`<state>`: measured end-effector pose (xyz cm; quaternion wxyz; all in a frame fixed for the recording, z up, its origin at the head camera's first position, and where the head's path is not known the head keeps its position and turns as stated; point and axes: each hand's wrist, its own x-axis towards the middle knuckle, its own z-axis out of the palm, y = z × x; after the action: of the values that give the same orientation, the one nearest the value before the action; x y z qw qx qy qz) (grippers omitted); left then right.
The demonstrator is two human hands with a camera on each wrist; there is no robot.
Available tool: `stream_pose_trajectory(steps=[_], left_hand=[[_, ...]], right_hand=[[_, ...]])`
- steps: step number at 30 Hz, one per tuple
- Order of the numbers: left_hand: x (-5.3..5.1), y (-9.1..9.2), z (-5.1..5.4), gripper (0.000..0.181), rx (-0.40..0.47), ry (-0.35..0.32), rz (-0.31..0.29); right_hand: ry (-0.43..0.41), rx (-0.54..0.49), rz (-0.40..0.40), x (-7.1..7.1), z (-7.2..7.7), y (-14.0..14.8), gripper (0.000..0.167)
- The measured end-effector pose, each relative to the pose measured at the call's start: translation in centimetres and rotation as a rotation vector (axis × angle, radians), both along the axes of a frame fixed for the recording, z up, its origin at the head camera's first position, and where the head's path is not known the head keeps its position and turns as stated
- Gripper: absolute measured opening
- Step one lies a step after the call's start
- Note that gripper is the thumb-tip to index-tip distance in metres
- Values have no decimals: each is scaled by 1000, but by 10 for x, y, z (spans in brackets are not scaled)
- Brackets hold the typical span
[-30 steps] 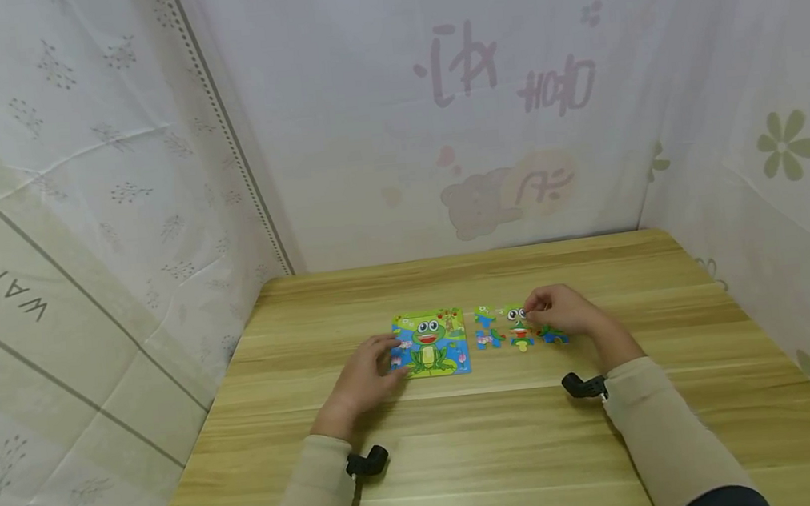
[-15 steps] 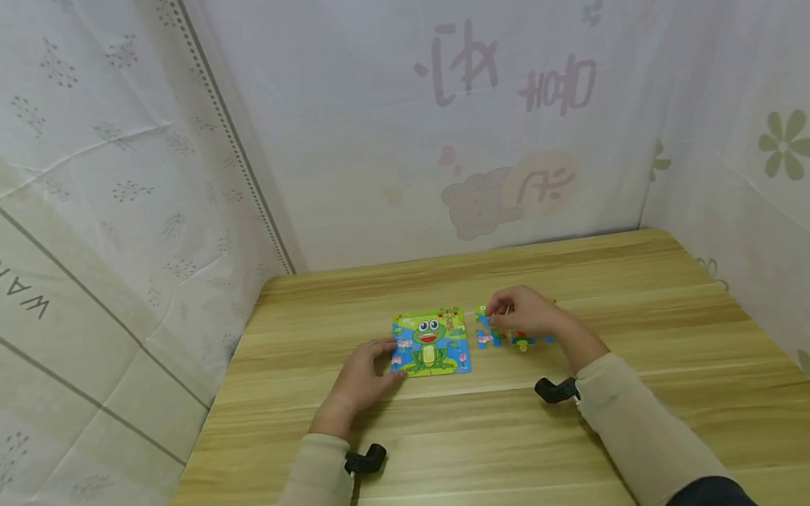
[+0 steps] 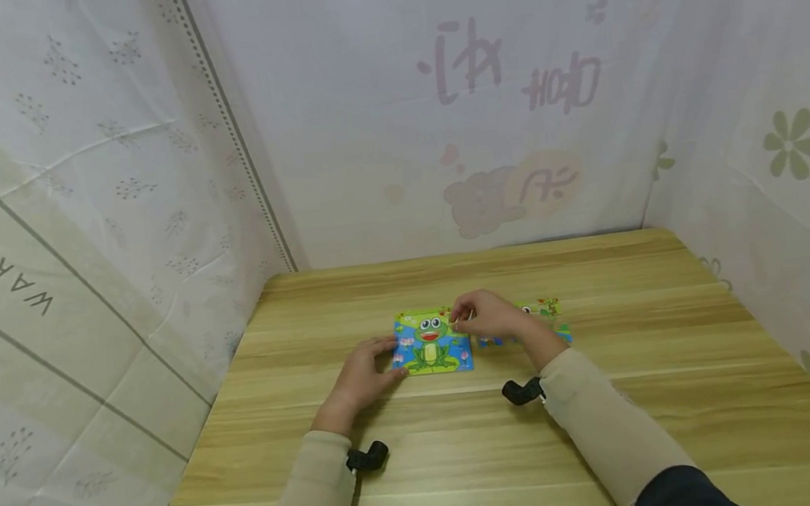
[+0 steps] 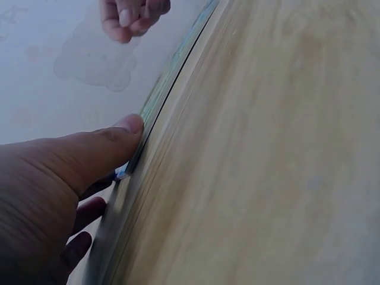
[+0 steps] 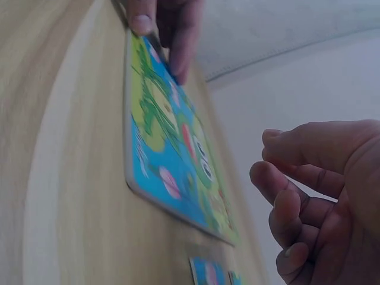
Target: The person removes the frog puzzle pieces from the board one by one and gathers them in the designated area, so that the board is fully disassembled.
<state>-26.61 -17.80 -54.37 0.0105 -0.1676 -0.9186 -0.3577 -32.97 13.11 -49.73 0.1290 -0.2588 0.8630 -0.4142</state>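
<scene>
A square frog picture board (image 3: 432,359) lies flat on the wooden table. My left hand (image 3: 354,382) holds its left side, with the thumb at the near edge and fingers at the far part of the left side; the left wrist view shows the thumb (image 4: 132,124) against the board's rim. Above the board's upper right part hovers my right hand (image 3: 486,316), fingers loosely bent. In the right wrist view, no object shows between the fingers of this hand (image 5: 326,190). Puzzle pieces (image 3: 548,305) lie right of the board, partly hidden by the right hand and forearm.
The wooden table (image 3: 437,451) reaches back to a printed curtain (image 3: 365,128), with more printed cloth at both sides. A black camera is strapped at each wrist, the left one (image 3: 368,457) low over the table.
My right hand has moved left from the right-hand puzzle pieces to the frog board, uncovering pieces at the right. The left hand and the board have stayed in place.
</scene>
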Motion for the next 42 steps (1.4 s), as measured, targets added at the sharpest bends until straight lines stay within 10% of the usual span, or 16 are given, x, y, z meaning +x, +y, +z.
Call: stream_pose_trajectory(steps=[42], left_hand=[[-1,1,-3,57,-28,31,-2]], right_hand=[[0,164,69,9,-21,-81,17]])
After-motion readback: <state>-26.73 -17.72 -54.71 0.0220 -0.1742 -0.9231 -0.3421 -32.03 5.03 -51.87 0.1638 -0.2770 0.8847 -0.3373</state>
